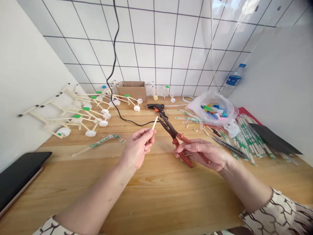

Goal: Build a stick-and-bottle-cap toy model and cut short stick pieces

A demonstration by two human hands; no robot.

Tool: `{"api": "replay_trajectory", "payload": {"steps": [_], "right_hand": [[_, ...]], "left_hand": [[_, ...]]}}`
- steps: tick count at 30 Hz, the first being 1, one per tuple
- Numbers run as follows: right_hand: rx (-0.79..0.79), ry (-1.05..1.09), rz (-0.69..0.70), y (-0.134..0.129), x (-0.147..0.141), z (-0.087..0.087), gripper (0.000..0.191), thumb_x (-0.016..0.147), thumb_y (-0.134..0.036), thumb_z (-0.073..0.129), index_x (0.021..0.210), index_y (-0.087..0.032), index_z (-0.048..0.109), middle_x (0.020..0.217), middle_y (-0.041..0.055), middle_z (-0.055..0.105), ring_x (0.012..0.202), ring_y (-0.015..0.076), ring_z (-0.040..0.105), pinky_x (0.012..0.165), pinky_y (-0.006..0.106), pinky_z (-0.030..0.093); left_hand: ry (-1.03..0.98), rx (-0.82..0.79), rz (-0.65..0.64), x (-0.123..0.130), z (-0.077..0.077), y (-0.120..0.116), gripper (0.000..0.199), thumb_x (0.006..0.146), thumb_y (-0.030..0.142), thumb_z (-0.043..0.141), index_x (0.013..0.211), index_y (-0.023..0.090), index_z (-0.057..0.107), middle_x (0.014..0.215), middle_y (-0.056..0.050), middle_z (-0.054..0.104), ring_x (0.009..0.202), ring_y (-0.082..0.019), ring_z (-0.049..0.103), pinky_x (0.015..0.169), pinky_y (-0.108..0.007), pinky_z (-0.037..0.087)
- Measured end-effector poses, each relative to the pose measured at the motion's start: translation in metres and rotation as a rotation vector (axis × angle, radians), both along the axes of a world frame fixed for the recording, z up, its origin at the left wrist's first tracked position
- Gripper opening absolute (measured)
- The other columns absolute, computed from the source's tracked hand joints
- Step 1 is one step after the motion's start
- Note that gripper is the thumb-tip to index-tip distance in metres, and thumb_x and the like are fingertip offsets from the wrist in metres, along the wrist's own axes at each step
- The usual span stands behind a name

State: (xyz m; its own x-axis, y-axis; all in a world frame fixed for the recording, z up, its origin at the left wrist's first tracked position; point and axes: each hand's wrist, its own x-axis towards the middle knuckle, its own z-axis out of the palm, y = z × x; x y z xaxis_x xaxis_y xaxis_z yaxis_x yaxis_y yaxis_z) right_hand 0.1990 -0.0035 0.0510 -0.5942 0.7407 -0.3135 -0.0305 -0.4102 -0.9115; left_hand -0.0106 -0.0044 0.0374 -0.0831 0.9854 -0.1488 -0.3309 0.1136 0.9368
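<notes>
Short pale stick point(155, 123) was held up in mid-air above the counter point(156, 192), pinched near its lower end by the left hand point(137, 147), thumb and fingertips clenched on it, upper tip pointing far. Not released. On the other side, the right hand point(202, 153) was grasping the red-handled pliers point(186, 139), fingers closed round the handles. Dark metal jaws pointed far and left, parted slightly, their nose just beside the stick's tip. Stick and pliers were close but not touching; nothing sat between the jaws. Step in hand, as judged: stick brought up to the tool, no cut under way. Any cut would call for the stick end seated between the jaws, and that gap was open. Around the hands: a black power cord point(137, 123) ran across the counter behind them to a glue gun point(155, 107) lying on the far side. Stick-and-cap wheeled frames point(83, 114) were piled at far left, with a cardboard box point(132, 91) behind them. At far right sat a plastic bag of bottle caps point(212, 111), and nearer it a bundle of paper-wrapped sticks point(251, 140) with scissors point(228, 147) lying on top. A dark phone point(19, 176) lay at near left.
</notes>
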Motion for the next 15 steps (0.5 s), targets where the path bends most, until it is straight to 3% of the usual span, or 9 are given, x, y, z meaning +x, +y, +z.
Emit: {"api": "replay_trajectory", "payload": {"steps": [3,8,15], "right_hand": [[0.074,-0.048,-0.03,-0.004,-0.001,0.002,0.025,0.067,-0.032,0.064,0.085,-0.016,0.07,0.108,0.0093,0.059,0.082,0.0173,0.054,0.056,0.025,0.04],[0.174,-0.19,-0.035,-0.009,-0.002,-0.001,0.031,0.07,-0.034,0.064,0.097,-0.018,0.07,0.109,0.0071,0.06,0.075,0.0154,0.052,0.06,0.028,0.039],[0.254,-0.27,0.044,-0.016,-0.001,0.002,0.035,0.075,-0.038,0.063,0.108,-0.027,0.064,0.12,0.0047,0.058,0.109,0.0224,0.05,0.087,0.037,0.04]], "left_hand": [[-0.006,-0.005,-0.023,0.002,0.002,-0.002,0.017,0.065,0.029,0.068,0.067,0.013,0.062,0.049,0.004,0.048,0.035,0.0,0.028,0.035,-0.016,0.014],[0.004,-0.021,-0.072,0.006,0.003,-0.006,0.018,0.065,0.03,0.067,0.063,0.013,0.059,0.048,0.005,0.044,0.037,0.0,0.025,0.036,-0.017,0.012],[0.099,-0.062,-0.193,0.006,0.006,-0.012,0.018,0.071,0.028,0.061,0.06,0.014,0.056,0.049,0.003,0.047,0.038,-0.002,0.028,0.036,-0.018,0.012]]}}
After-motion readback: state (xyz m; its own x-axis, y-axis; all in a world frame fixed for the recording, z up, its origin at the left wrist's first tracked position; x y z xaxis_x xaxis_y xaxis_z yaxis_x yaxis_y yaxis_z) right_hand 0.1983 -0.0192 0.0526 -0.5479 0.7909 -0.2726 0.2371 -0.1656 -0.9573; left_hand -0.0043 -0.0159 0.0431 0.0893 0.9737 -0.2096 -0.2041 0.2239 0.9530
